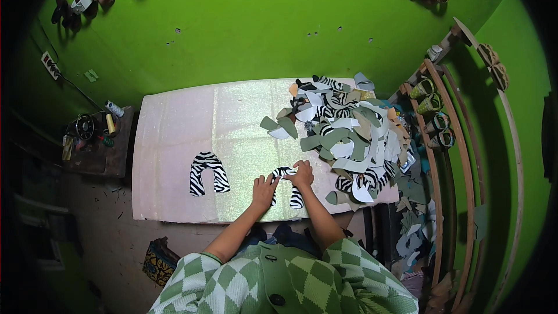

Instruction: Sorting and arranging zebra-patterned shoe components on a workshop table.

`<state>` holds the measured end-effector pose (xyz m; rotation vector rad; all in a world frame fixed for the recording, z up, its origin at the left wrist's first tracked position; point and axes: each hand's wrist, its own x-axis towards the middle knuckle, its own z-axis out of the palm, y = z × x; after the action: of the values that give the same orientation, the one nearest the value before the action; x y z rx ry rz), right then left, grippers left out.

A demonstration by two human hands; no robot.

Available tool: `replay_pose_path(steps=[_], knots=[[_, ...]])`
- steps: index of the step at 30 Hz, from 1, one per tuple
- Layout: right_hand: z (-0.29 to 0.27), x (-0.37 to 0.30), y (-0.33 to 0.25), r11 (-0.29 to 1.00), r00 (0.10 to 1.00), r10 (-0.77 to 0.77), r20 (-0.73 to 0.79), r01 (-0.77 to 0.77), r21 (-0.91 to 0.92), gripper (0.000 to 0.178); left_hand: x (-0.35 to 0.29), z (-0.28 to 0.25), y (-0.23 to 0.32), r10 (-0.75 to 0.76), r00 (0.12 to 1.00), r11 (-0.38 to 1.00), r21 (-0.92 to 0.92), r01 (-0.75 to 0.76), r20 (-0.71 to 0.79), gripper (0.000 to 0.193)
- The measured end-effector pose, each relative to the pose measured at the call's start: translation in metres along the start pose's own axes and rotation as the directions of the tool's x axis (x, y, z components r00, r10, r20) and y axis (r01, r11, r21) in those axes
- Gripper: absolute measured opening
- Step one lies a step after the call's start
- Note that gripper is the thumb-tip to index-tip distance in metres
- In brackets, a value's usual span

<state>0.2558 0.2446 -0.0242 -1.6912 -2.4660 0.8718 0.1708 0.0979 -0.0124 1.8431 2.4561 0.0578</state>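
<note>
A U-shaped zebra-print piece (296, 197), black and white, lies on the pale table at its front edge, its curved end away from me. My left hand (265, 189) is on its left side, fingers closed together at the bend and covering part of that leg. My right hand (303, 174) grips the bend from the right, thumb and fingers pinched on the edge. A second zebra-print U-shaped piece (208, 173) lies flat to the left, touched by neither hand.
Scraps (349, 134) in green, white and zebra print are heaped on the right of the table (174, 122). Sandals hang on a wooden rack (459, 180) at right and along the green wall (244, 35). A sewing machine (85, 128) stands at left, a patterned bag (160, 261) on the floor.
</note>
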Motion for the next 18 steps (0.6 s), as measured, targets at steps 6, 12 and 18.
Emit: replay_pose_path(steps=[6, 12, 18], knots=[[-0.008, 0.014, -0.001, 0.997, 0.986, 0.077, 0.146, -0.073, -0.034, 0.052, -0.002, -0.001, -0.002, 0.006, 0.998, 0.998, -0.057, -0.009, -0.055, 0.044], [-0.012, 0.018, -0.011, 0.987, 0.976, 0.122, 0.179, -0.100, -0.129, 0.056, 0.003, 0.003, -0.003, -0.013, 0.996, 0.998, -0.057, 0.008, -0.092, 0.040], [-0.008, 0.029, 0.005, 0.985, 0.981, -0.058, 0.186, 0.087, -0.150, 0.045, 0.007, -0.001, 0.001, 0.009, 0.998, 1.000, -0.009, -0.010, -0.067, 0.042]])
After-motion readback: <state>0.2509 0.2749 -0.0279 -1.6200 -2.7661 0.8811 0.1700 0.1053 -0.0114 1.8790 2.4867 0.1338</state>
